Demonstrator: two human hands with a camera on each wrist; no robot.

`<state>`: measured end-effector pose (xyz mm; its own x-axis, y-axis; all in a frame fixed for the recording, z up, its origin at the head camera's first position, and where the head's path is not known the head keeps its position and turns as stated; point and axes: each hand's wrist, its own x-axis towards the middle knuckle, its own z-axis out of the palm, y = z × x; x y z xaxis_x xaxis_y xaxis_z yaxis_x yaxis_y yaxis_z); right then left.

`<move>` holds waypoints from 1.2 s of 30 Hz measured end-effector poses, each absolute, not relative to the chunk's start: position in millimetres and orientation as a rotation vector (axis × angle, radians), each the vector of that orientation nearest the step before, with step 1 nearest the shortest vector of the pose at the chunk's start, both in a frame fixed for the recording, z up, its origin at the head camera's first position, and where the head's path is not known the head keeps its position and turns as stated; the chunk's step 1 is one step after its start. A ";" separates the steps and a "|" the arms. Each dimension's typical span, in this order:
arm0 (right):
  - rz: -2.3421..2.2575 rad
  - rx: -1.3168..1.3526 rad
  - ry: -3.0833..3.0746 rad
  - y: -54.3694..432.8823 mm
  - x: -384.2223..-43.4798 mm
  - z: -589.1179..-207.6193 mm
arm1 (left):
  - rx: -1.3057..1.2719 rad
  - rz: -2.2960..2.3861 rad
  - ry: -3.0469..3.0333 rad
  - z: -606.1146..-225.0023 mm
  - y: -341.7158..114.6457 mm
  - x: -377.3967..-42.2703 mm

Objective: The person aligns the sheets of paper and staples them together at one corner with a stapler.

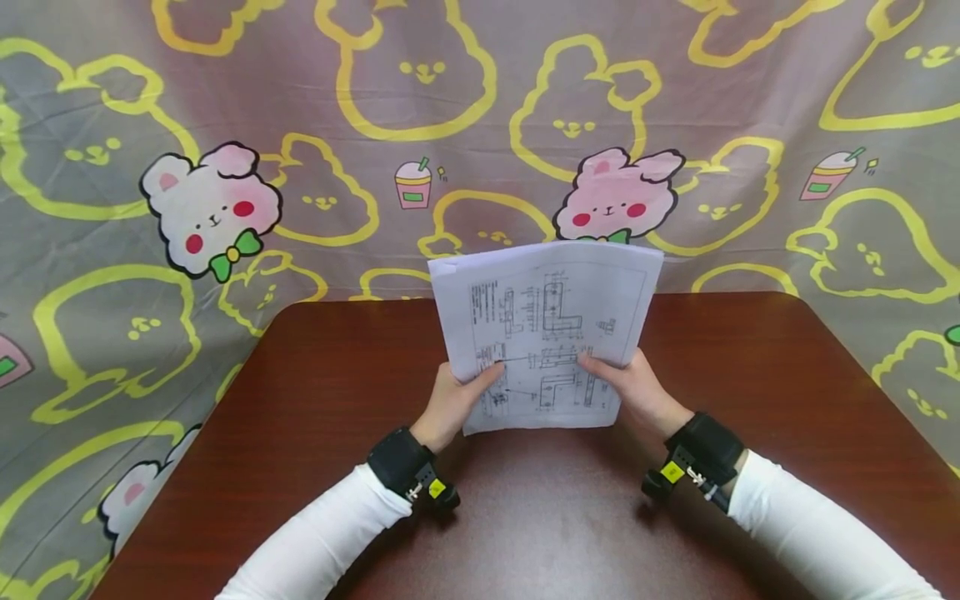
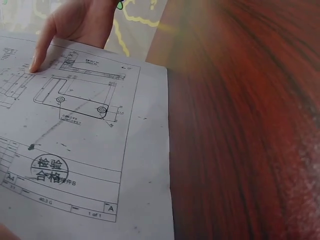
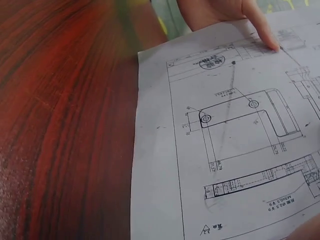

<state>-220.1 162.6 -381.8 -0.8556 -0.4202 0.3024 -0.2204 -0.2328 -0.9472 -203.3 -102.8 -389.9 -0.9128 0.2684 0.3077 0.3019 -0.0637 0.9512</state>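
Note:
Both hands hold a white paper technical drawing [image 1: 525, 292] upright above the table. My left hand [image 1: 450, 404] grips its left side with the thumb across the printed face. On the right side, my right hand [image 1: 642, 397] pinches it the same way; the fingers behind the paper are hidden. Printed part outlines, dimensions and a round stamp [image 2: 49, 170] show on the sheet in the left wrist view. A folded edge at the top left hints at more than one sheet, but how many I cannot tell.
A dark reddish-brown wooden table [image 1: 315, 367] lies beneath the hands. Behind it hangs a grey-pink cloth [image 1: 495, 83] printed with yellow outlines and cartoon rabbits. Black wrist straps with small cameras [image 1: 442, 493] are worn on both wrists, below white sleeves.

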 end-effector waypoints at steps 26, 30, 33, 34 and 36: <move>-1.945 -0.266 2.160 163.4 -212.1 -391.2 | -0.637 -2.194 -2.503 -388.7 -112.3 -211.5; -1.915 -0.224 2.132 165.4 -210.0 -394.7 | -0.688 -2.167 -2.532 -388.3 -115.6 -214.4; -1.895 -0.204 2.110 165.9 -207.9 -398.0 | -0.675 -2.224 -2.517 -388.3 -117.2 -218.2; -1.891 -0.197 2.102 166.2 -206.9 -399.4 | -0.659 -2.249 -2.507 -388.6 -117.4 -219.5; -1.886 -0.175 2.079 166.1 -205.1 -402.3 | -0.608 -2.298 -2.482 -388.5 -117.6 -221.8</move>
<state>-205.1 166.1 -402.3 -0.9388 -0.3064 -0.1578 0.1272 0.1174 -0.9849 -221.8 -117.6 -388.5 -0.8956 0.4444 0.0212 0.0554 0.0641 0.9964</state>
